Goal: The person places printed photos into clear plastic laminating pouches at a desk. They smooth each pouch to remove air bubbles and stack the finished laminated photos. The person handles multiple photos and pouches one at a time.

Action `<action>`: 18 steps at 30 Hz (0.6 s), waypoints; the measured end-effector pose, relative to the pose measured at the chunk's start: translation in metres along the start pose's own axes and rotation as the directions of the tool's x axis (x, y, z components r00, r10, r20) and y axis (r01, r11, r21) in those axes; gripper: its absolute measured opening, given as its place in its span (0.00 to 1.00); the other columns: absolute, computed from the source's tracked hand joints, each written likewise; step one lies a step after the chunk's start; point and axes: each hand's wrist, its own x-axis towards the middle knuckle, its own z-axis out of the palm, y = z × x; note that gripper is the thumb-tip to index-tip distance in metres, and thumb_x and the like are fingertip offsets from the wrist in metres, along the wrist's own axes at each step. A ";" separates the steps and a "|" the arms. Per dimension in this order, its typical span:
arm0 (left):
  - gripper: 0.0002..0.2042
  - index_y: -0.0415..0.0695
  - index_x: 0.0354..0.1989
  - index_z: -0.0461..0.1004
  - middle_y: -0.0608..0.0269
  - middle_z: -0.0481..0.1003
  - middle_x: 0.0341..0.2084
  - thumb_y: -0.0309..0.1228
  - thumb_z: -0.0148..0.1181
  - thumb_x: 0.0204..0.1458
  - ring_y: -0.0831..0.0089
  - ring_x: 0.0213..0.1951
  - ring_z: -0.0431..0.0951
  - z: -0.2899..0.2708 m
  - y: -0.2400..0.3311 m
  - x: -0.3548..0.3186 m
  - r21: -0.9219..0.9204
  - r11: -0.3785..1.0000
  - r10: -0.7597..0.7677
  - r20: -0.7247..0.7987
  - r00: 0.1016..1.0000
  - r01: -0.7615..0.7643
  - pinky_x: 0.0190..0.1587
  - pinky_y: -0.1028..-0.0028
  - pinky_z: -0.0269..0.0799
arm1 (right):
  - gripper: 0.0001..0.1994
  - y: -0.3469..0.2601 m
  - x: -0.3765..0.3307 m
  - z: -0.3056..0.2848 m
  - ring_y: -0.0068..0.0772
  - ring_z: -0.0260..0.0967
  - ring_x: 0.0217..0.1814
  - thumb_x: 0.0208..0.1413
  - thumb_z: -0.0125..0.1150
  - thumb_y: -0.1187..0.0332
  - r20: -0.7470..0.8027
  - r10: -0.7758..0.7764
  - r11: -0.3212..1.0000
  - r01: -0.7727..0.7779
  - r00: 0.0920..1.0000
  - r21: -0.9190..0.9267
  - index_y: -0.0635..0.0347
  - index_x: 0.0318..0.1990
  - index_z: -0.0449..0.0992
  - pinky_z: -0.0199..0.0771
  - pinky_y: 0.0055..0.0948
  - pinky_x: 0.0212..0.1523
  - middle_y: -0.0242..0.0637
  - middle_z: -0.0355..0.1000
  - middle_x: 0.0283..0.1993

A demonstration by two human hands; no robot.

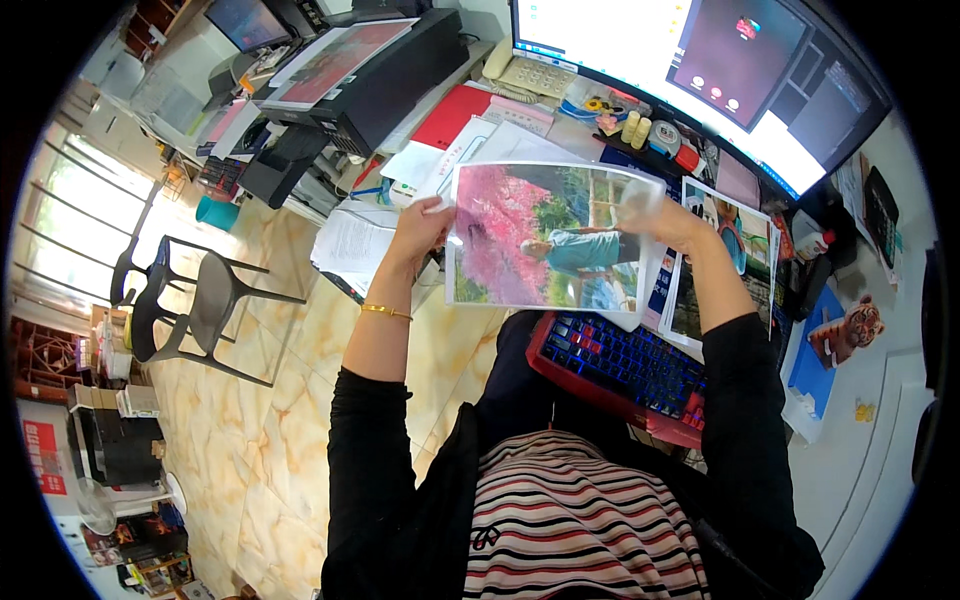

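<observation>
A large glossy photo print (545, 240) is held up over the desk edge and the keyboard. It shows pink blossoms and a figure in a light teal top, turned sideways. My left hand (425, 225) pinches its left edge, thumb on the front. At the print's upper right is my right hand (665, 220), its fingers smeared by motion, so I cannot tell whether they grip the sheet. More photo prints (690, 305) lie on the desk beneath and beside my right forearm.
A backlit keyboard (630, 365) in a red frame lies near my lap. The monitor (740, 60) rises behind, with a telephone (535, 75) beside it. A black printer (365, 90) stands at left, past loose papers (355, 245). A chair (200, 305) stands on the tiled floor.
</observation>
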 end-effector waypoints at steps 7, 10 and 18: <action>0.08 0.40 0.36 0.71 0.67 0.74 0.29 0.30 0.60 0.51 0.79 0.29 0.75 0.022 -0.056 -0.073 -0.190 0.960 -0.168 0.188 0.968 0.204 0.31 0.76 0.76 | 0.17 -0.019 -0.034 0.005 0.22 0.71 0.38 0.47 0.67 0.68 0.016 0.166 0.985 -0.166 0.986 0.047 0.61 0.46 0.74 0.71 0.24 0.39 0.31 0.74 0.40; 0.09 0.41 0.39 0.70 0.66 0.74 0.31 0.30 0.59 0.52 0.77 0.31 0.76 0.033 -0.066 -0.104 -0.226 0.930 -0.230 0.255 0.939 0.289 0.31 0.76 0.77 | 0.15 0.018 -0.031 0.007 0.21 0.69 0.38 0.50 0.64 0.68 -0.014 0.169 0.986 -0.169 0.985 0.008 0.61 0.45 0.75 0.69 0.24 0.40 0.31 0.74 0.40; 0.08 0.40 0.40 0.68 0.66 0.75 0.31 0.29 0.56 0.55 0.82 0.28 0.75 0.035 -0.024 -0.086 -0.316 0.949 -0.005 0.020 1.000 0.011 0.28 0.80 0.72 | 0.17 -0.008 -0.022 0.007 0.22 0.68 0.42 0.52 0.62 0.68 -0.088 0.045 0.995 -0.052 0.995 -0.081 0.63 0.49 0.71 0.69 0.26 0.44 0.32 0.72 0.43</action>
